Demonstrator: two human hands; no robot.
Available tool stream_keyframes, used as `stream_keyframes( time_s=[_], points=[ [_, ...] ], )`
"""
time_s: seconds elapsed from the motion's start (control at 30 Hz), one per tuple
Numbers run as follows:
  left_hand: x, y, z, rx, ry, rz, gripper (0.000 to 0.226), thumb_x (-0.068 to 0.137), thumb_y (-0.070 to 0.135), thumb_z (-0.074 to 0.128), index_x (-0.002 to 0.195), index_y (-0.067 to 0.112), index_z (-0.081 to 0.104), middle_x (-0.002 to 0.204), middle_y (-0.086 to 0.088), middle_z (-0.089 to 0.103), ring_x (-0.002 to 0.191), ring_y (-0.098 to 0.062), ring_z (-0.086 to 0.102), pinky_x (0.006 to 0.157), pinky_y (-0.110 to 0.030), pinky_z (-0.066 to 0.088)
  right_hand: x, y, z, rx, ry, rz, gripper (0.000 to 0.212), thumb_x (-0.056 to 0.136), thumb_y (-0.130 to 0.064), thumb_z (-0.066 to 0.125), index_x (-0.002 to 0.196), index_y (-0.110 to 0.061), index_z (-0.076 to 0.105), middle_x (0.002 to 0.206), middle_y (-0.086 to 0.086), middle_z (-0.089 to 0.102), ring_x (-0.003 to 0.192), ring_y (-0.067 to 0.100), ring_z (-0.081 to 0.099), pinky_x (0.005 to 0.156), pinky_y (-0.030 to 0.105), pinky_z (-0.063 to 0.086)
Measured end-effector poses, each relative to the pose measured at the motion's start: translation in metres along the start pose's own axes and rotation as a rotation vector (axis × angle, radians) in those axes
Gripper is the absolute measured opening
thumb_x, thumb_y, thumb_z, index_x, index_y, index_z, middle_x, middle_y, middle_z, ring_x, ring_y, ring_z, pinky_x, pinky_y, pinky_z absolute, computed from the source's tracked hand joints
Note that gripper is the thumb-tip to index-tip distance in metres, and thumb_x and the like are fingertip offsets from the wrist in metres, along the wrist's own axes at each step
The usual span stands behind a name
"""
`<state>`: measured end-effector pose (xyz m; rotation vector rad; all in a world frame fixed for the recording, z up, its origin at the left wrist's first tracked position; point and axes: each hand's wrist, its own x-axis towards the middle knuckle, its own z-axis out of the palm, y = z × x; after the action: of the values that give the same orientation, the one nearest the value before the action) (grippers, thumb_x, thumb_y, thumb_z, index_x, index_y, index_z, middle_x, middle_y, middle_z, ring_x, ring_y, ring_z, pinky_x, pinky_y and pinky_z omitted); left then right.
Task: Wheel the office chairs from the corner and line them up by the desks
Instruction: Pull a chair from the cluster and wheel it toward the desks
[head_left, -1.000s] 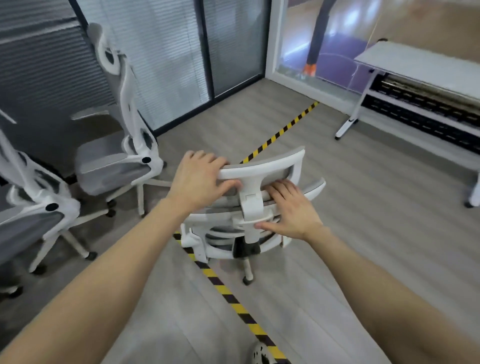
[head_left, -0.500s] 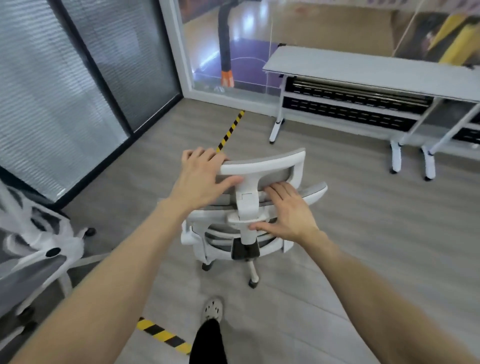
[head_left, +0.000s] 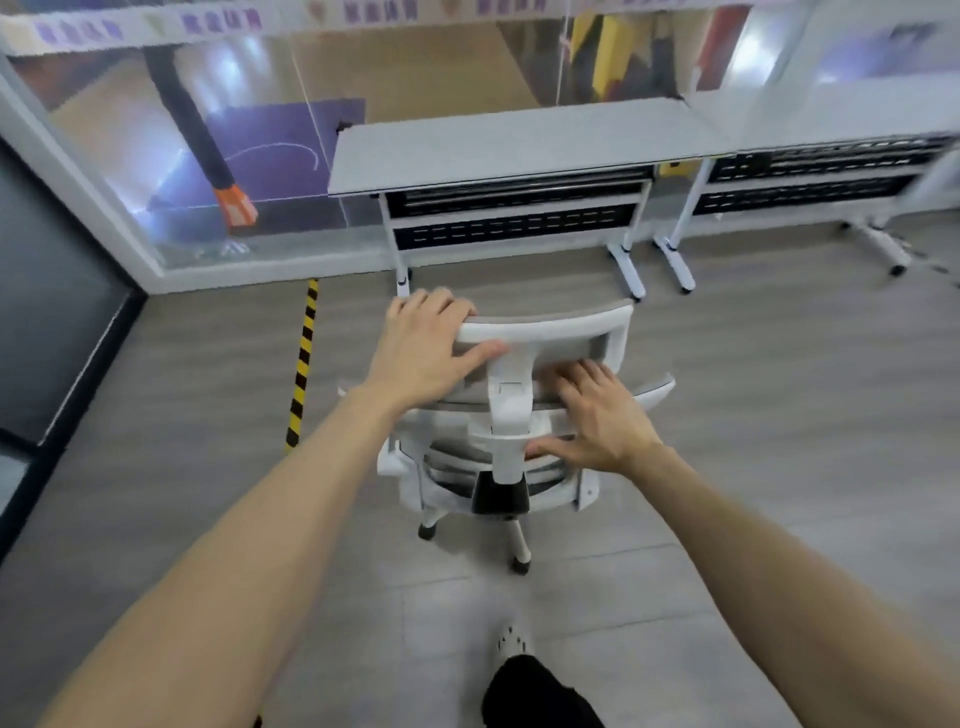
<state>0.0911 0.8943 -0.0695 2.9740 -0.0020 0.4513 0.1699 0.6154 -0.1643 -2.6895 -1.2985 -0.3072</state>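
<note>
- In the middle of the wood-look floor (head_left: 779, 415), the white-framed, grey-mesh office chair (head_left: 509, 415) is standing with its back to the person. It is facing the left grey-topped, white-legged bench (head_left: 498, 150) and is near it but not yet under it.
- The left grip (head_left: 421, 353) is curling over the headrest's left corner, with the thumb lying along the rear face.
- The right grip (head_left: 597, 421) is lying nearly flat on the backrest's top edge, thumb spread toward the spine, and is pushing rather than clasping.
- The push is probably best going through the lower right grip while the left one is steering, since a high shove risks tipping the chair.
- The chair is already pointing at the gap between the bench's legs, so rolling straight and slowing early should be sparing the seat a knock.
- The near black castor (head_left: 519, 564) is sitting close to the leading pale shoe (head_left: 511, 642), so short steps are advisable.
</note>
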Motion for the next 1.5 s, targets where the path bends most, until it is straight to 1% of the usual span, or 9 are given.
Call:
stream_keyframes(
  time_s=[0.1, 0.27, 0.43, 0.63, 0.8, 1.03, 1.2, 1.37, 1.5],
  points=[
    [0.063, -0.023, 0.018, -0.024, 0.02, 0.077, 0.077, 0.096, 0.094, 0.034, 0.119, 0.029, 0.066, 0.117, 0.007, 0.062, 0.111, -0.021, 0.056, 0.107, -0.048, 0.043, 0.029, 0.018, 0.019, -0.006, 0.139, 0.082, 0.103, 0.082, -0.097, 0.061, 0.133, -0.008, 0.068, 0.134, 0.013, 0.064, 0.125, 0.038, 0.057, 0.117, 0.055, 0.045],
    [0.165, -0.065, 0.046, -0.105, 0.022, 0.189, 0.075, 0.091, 0.099, 0.042, 0.11, 0.03, 0.065, 0.108, 0.01, 0.06, 0.105, -0.017, 0.054, 0.104, -0.046, 0.045, 0.091, 0.044, 0.048, -0.08, 0.322, 0.174, 0.1, 0.083, -0.096, 0.061, 0.129, -0.007, 0.07, 0.122, 0.015, 0.068, 0.115, 0.038, 0.062, 0.11, 0.053, 0.05],
    [0.275, -0.094, 0.069, -0.171, -0.038, 0.263, 0.083, 0.086, 0.103, 0.04, 0.113, 0.028, 0.063, 0.111, 0.013, 0.052, 0.106, -0.012, 0.046, 0.107, -0.043, 0.043, 0.166, 0.071, 0.067, -0.069, 0.252, 0.396, 0.103, 0.088, -0.096, 0.053, 0.138, -0.008, 0.067, 0.128, 0.011, 0.066, 0.119, 0.036, 0.06, 0.119, 0.048, 0.044],
    [0.4, -0.091, 0.113, -0.276, -0.025, 0.392, 0.085, 0.084, 0.104, 0.039, 0.108, 0.024, 0.057, 0.106, 0.006, 0.053, 0.104, -0.019, 0.048, 0.108, -0.047, 0.042, 0.227, 0.14, 0.075, -0.043, 0.264, 0.535, 0.094, 0.088, -0.09, 0.061, 0.141, -0.012, 0.065, 0.132, 0.008, 0.063, 0.126, 0.032, 0.058, 0.12, 0.047, 0.043],
    [0.494, -0.064, 0.159, -0.346, 0.088, 0.53, 0.079, 0.089, 0.098, 0.045, 0.102, 0.021, 0.058, 0.101, 0.006, 0.054, 0.098, -0.021, 0.051, 0.104, -0.046, 0.042, 0.253, 0.211, 0.084, -0.117, 0.338, 0.6, 0.092, 0.088, -0.087, 0.067, 0.133, -0.006, 0.069, 0.125, 0.013, 0.066, 0.117, 0.037, 0.061, 0.115, 0.05, 0.046],
    [0.622, -0.006, 0.211, -0.413, 0.096, 0.718, 0.076, 0.093, 0.096, 0.044, 0.104, 0.022, 0.059, 0.103, 0.004, 0.058, 0.1, -0.025, 0.054, 0.104, -0.045, 0.04, 0.282, 0.305, 0.09, -0.221, 0.217, 0.821, 0.1, 0.089, -0.088, 0.063, 0.15, -0.008, 0.057, 0.145, 0.014, 0.06, 0.135, 0.04, 0.054, 0.126, 0.055, 0.038],
    [0.7, 0.047, 0.248, -0.517, 0.138, 0.811, 0.076, 0.09, 0.092, 0.057, 0.099, 0.017, 0.061, 0.099, 0.0, 0.058, 0.103, -0.023, 0.05, 0.121, -0.049, 0.038, 0.294, 0.374, 0.082, -0.271, 0.191, 0.924, 0.1, 0.087, -0.089, 0.064, 0.15, -0.011, 0.055, 0.147, 0.011, 0.058, 0.136, 0.035, 0.052, 0.127, 0.054, 0.038],
    [0.771, 0.114, 0.282, -0.524, 0.195, 0.828, 0.078, 0.088, 0.094, 0.058, 0.095, 0.017, 0.06, 0.096, -0.001, 0.058, 0.097, -0.027, 0.053, 0.1, -0.044, 0.045, 0.288, 0.463, 0.081, -0.29, 0.235, 0.984, 0.101, 0.085, -0.091, 0.062, 0.143, -0.008, 0.062, 0.136, 0.01, 0.063, 0.125, 0.035, 0.058, 0.122, 0.053, 0.041],
    [0.83, 0.18, 0.315, -0.549, 0.229, 0.873, 0.079, 0.091, 0.093, 0.055, 0.096, 0.014, 0.06, 0.097, -0.003, 0.058, 0.097, -0.029, 0.054, 0.099, -0.044, 0.044, 0.272, 0.549, 0.076, -0.352, 0.235, 0.998, 0.103, 0.085, -0.092, 0.063, 0.144, -0.007, 0.061, 0.136, 0.012, 0.064, 0.125, 0.037, 0.058, 0.121, 0.055, 0.043]
  ],
)
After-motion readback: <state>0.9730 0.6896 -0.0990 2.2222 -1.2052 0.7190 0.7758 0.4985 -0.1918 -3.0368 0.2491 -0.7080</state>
